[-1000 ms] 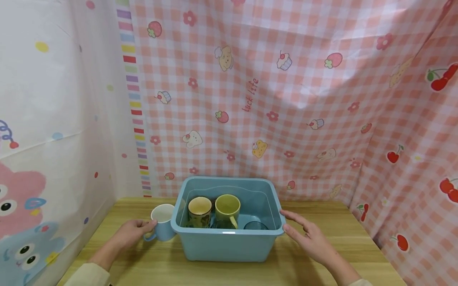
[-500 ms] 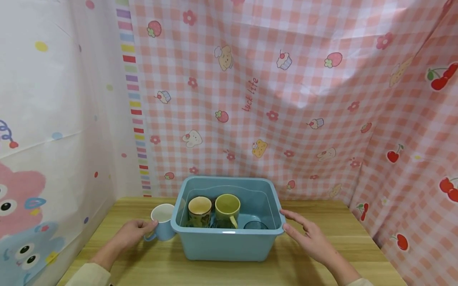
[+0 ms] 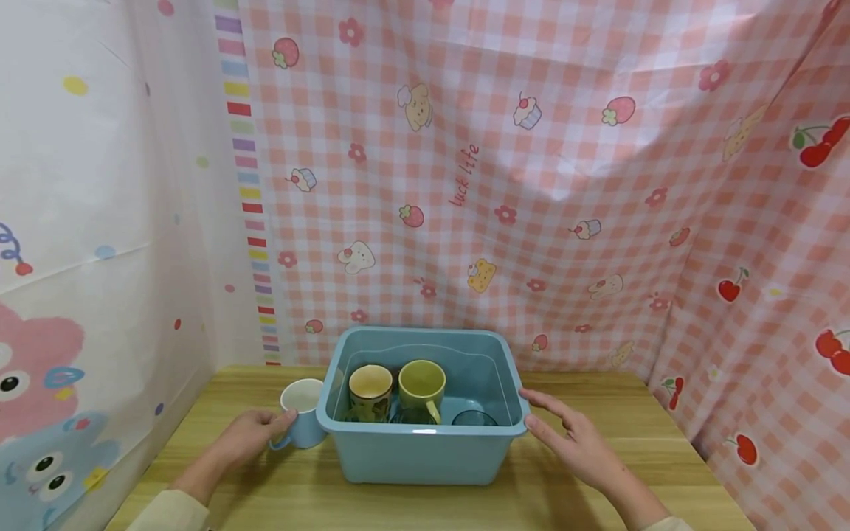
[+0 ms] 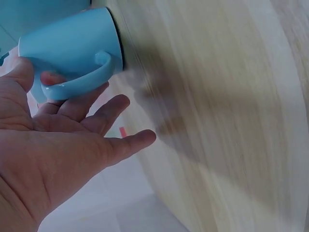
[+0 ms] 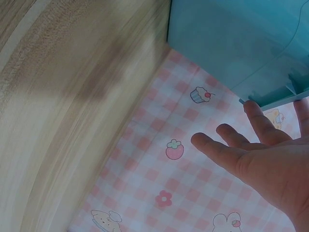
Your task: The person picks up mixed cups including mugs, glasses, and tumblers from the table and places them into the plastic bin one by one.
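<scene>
A light blue mug (image 3: 305, 426) with a white inside stands upright on the table, just left of the blue plastic bin (image 3: 420, 459). My left hand (image 3: 252, 435) pinches the mug at its handle side. In the left wrist view its thumb lies against the mug's wall, and a fingertip shows inside the handle (image 4: 82, 82); the other fingers are spread. At the bin's right side, the fingertips of my right hand (image 3: 571, 442) touch the rim, fingers mostly straight. Inside the bin are a patterned cup (image 3: 372, 387) and a yellow-green mug (image 3: 422, 383).
A clear glass rim (image 3: 474, 419) shows low in the bin's right part, and more glassware is partly hidden behind the front wall. The wooden table (image 3: 598, 472) meets a pink checked cloth (image 3: 505, 162) at the back. Patterned cloth also hangs on both sides.
My left hand has shifted slightly right, its thumb reaching a little farther over the light blue mug. The right hand and the bin have stayed in place.
</scene>
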`<state>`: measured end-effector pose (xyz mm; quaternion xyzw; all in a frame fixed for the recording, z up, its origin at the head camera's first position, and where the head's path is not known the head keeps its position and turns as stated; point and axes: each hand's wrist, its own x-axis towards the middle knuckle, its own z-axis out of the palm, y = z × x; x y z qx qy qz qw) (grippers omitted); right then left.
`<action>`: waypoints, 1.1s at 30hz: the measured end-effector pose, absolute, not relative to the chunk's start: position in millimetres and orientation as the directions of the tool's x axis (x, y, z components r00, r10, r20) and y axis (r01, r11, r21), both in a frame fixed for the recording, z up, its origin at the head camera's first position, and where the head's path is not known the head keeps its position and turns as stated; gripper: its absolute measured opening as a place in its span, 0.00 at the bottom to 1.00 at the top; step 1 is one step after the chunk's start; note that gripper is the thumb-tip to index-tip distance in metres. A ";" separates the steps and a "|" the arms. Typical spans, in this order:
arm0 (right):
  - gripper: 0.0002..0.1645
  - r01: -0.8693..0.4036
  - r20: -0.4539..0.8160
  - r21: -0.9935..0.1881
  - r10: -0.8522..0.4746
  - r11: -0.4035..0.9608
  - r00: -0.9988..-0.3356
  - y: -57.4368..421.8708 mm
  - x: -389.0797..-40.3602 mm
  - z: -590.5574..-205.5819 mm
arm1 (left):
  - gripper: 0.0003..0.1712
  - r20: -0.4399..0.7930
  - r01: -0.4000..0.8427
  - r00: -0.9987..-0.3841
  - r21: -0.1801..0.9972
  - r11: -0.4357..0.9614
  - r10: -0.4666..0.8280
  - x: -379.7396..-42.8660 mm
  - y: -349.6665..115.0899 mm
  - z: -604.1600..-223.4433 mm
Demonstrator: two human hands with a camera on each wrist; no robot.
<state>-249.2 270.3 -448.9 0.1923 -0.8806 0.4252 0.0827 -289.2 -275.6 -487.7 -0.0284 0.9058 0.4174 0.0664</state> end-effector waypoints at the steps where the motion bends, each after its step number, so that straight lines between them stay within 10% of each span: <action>1: 0.26 -0.410 0.309 -0.716 -0.269 0.565 -0.912 270.4 -249.3 -448.9 | 0.31 -0.143 -0.104 -0.990 0.751 0.652 0.007 -289.3 -275.2 -487.5; 11: 0.26 -0.410 0.318 -0.710 -0.258 0.572 -0.912 269.8 -248.8 -449.7 | 0.51 -0.257 -0.188 -0.966 0.752 0.632 0.018 -293.7 -277.3 -476.4; 33: 0.26 -0.401 0.305 -0.717 -0.260 0.571 -0.916 269.1 -248.8 -448.6 | 0.26 -0.232 -0.224 -0.971 0.787 0.575 -0.061 -292.8 -275.9 -470.6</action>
